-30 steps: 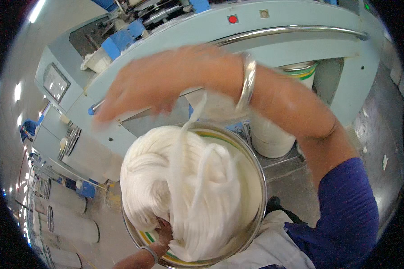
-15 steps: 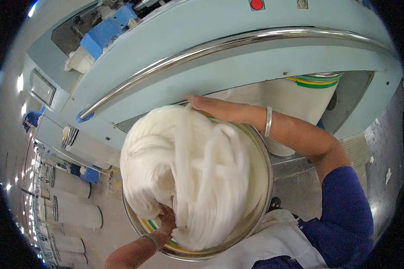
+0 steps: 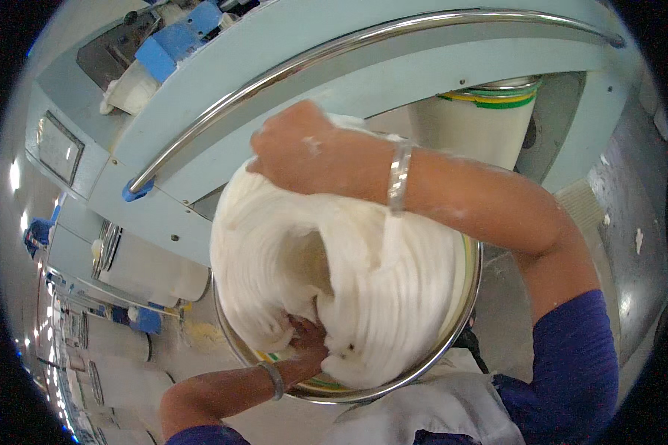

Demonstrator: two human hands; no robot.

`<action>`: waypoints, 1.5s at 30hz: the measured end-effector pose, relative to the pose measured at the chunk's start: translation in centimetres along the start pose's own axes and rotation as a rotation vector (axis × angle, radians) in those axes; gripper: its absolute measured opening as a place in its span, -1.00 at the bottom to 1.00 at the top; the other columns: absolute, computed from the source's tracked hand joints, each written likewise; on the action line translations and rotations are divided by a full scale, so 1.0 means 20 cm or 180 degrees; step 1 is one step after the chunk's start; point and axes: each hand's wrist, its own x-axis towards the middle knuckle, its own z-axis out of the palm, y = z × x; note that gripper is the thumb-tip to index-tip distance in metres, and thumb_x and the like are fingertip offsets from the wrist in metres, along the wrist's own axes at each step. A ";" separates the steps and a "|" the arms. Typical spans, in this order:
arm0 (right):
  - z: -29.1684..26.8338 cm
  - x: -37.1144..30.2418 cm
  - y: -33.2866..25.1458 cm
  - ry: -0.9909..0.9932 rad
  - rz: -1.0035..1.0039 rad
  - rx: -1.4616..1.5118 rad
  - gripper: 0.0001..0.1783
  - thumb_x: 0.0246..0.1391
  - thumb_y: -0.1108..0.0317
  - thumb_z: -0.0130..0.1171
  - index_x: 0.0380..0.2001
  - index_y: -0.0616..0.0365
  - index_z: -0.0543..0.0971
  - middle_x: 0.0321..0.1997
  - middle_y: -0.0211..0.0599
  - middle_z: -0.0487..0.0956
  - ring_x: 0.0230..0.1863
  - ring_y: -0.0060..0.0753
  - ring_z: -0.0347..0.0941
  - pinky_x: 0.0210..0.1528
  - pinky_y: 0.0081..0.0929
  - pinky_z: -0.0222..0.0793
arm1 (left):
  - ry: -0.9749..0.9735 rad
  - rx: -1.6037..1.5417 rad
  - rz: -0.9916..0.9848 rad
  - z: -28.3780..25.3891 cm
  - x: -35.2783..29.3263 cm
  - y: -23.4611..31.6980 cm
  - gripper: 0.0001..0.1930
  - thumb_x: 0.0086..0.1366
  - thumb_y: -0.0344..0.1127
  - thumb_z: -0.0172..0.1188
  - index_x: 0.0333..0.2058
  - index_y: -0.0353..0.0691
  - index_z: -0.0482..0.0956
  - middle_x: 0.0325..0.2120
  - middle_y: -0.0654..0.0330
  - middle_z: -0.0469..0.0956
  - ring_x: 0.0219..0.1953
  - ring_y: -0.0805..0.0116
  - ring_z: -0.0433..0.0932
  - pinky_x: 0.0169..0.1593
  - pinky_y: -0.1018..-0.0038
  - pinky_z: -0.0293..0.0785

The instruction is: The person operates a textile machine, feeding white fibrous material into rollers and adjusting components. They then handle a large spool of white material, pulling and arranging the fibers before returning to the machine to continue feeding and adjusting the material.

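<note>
Looming over everything is the pale green machine with its curved steel rail. Below it stands the round metal can, heaped with coiled white sliver. Half a second ago the right hand lay at the can's far rim; now it has come up onto the top of the heap, closed over the fibre and pressing it. The left hand remains at the near rim, fingers curled into the sliver's underside, gripping it. The mass bulges left now, so it looks squeezed between both hands.
</note>
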 end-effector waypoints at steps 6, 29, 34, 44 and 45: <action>0.12 0.10 -0.24 -0.0032 -0.0171 -0.0583 -0.57 -0.01 -0.12 0.09 -0.36 0.02 0.63 -0.25 -0.36 0.51 -0.08 -0.28 0.41 -0.24 -0.20 0.35 | -0.0127 -0.0084 0.0245 0.02 0.00 -0.01 -0.39 0.12 -0.13 0.18 0.13 -0.20 0.30 -0.07 -0.05 0.47 -0.06 0.08 0.48 0.03 0.28 0.34; -0.35 -0.48 0.90 0.2413 0.0999 -0.0953 -0.45 -0.04 -0.22 0.04 -0.52 0.13 0.53 -0.55 -0.16 0.52 -0.44 -0.11 0.47 -0.41 -0.19 0.39 | -0.0010 0.0191 -0.0065 -0.19 0.19 0.07 -0.43 0.12 -0.16 0.17 0.11 -0.21 0.33 -0.10 -0.06 0.48 -0.08 0.08 0.50 0.00 0.28 0.37; -0.32 -0.65 1.11 0.1122 0.1463 -0.0748 -0.33 0.05 -0.30 -0.13 -0.62 0.12 0.54 -0.61 -0.13 0.52 -0.50 -0.03 0.48 -0.40 -0.12 0.36 | 0.0081 0.0160 -0.0056 -0.14 0.16 0.08 -0.44 0.13 -0.17 0.17 0.10 -0.21 0.33 -0.11 -0.06 0.49 -0.09 0.08 0.50 0.00 0.29 0.38; -0.26 -0.65 1.13 0.1500 0.1367 -0.0983 -0.36 0.09 -0.26 -0.13 -0.68 0.08 0.51 -0.70 -0.20 0.47 -0.60 -0.13 0.42 -0.49 -0.22 0.32 | 0.0252 -0.0025 -0.0141 -0.01 0.19 0.14 -0.46 0.13 -0.19 0.17 0.09 -0.21 0.35 -0.12 -0.07 0.49 -0.10 0.09 0.51 -0.02 0.29 0.39; -0.26 -0.66 1.14 0.1641 0.1206 -0.0948 -0.34 0.08 -0.29 -0.16 -0.65 0.07 0.54 -0.66 -0.19 0.51 -0.55 -0.10 0.47 -0.45 -0.19 0.36 | 0.0304 -0.0068 -0.0153 0.00 0.22 0.16 -0.46 0.13 -0.19 0.17 0.09 -0.21 0.35 -0.12 -0.07 0.49 -0.10 0.09 0.51 -0.02 0.29 0.39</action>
